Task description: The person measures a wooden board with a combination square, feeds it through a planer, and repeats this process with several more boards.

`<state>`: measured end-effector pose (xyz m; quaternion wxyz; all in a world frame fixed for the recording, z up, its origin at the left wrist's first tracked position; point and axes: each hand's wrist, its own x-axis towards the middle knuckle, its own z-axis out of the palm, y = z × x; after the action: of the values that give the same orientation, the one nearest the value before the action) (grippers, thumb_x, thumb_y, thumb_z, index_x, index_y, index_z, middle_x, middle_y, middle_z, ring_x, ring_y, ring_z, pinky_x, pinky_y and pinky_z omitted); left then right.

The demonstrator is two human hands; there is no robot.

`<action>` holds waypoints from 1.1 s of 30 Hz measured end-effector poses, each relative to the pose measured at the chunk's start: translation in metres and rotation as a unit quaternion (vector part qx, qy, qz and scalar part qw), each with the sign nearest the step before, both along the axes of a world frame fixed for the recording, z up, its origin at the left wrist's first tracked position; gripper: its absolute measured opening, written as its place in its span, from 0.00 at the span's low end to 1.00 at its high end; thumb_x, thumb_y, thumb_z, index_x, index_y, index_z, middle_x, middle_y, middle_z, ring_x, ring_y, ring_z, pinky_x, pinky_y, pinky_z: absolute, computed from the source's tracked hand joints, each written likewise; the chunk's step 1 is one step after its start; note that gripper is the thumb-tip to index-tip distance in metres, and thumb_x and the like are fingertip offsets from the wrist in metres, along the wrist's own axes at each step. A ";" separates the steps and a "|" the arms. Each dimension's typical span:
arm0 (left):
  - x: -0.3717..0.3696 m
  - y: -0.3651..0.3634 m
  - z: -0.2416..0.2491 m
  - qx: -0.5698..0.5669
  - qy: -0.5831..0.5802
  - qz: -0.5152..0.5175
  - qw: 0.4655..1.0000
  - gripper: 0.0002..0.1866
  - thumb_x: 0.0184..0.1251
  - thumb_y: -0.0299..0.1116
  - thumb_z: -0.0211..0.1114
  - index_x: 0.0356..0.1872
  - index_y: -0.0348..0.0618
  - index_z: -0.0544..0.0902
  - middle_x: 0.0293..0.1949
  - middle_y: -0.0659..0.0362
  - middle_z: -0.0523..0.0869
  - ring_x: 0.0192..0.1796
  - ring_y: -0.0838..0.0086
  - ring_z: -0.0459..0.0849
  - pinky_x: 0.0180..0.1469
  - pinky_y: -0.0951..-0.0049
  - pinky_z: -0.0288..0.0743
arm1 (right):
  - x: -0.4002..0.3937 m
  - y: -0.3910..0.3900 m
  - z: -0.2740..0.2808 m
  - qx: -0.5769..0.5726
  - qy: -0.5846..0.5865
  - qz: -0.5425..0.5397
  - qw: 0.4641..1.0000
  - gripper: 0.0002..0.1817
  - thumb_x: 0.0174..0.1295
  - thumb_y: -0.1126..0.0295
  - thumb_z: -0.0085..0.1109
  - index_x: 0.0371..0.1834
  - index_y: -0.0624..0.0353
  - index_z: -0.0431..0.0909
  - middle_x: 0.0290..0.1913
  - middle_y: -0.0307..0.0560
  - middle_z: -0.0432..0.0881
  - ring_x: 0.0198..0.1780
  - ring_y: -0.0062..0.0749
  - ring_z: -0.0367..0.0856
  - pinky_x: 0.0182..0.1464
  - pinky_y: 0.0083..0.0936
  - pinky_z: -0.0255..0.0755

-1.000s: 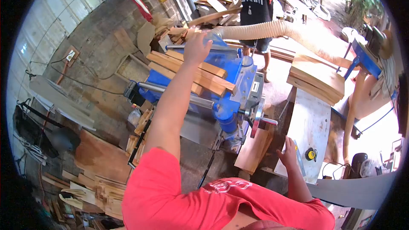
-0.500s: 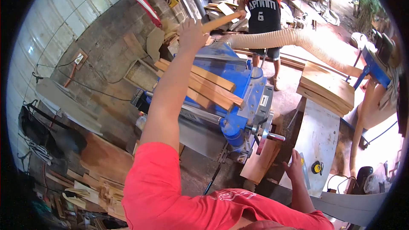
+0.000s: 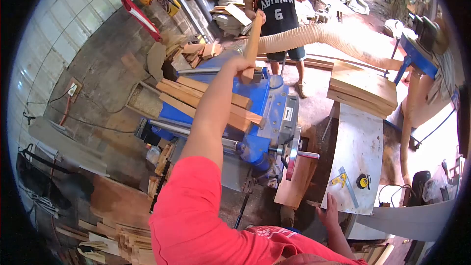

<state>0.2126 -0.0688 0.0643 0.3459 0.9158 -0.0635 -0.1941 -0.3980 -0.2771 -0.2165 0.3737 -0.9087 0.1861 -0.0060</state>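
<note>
My left hand (image 3: 239, 64) reaches over a blue machine (image 3: 255, 93) and is closed around the near end of a wooden strip (image 3: 253, 44). A co-worker's hand (image 3: 258, 16) grips the far end of that strip. Below my forearm, several wooden strips (image 3: 189, 94) lie side by side on the machine top. My right hand (image 3: 331, 212) rests at the near edge of a pale worktop (image 3: 360, 142), its fingers stretched out and holding nothing. Just beyond it lie a yellow-handled square (image 3: 346, 184) and a yellow and black tape measure (image 3: 363, 181).
A co-worker in a basketball jersey (image 3: 274, 7) stands behind the machine. A ribbed hose (image 3: 314, 35) crosses behind it. Thick boards (image 3: 363, 86) are stacked at the worktop's far end. A handwheel (image 3: 294, 152) juts from the machine. Scrap wood (image 3: 132, 240) lies lower left.
My left hand has come down and to the right with the strip, which has swung from slanting sideways to nearly lengthwise. My right hand has drawn back slightly from the square. The view has shifted.
</note>
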 end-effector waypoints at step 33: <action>-0.801 0.511 -0.252 -0.077 -0.043 0.183 0.979 0.34 0.57 0.34 0.71 0.64 0.38 0.68 0.50 0.46 0.81 0.46 0.50 0.82 0.49 0.58 0.77 | 0.116 0.478 0.002 0.671 0.148 0.146 0.712 0.12 0.69 0.64 0.57 0.48 0.61 0.77 0.42 0.43 0.84 0.40 0.33 0.83 0.44 0.33 0.79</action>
<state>-0.5880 0.4425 -0.1881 0.4417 0.8901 0.0755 -0.0827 -0.2822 0.2009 -0.2148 0.8490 -0.4241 0.0592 0.3097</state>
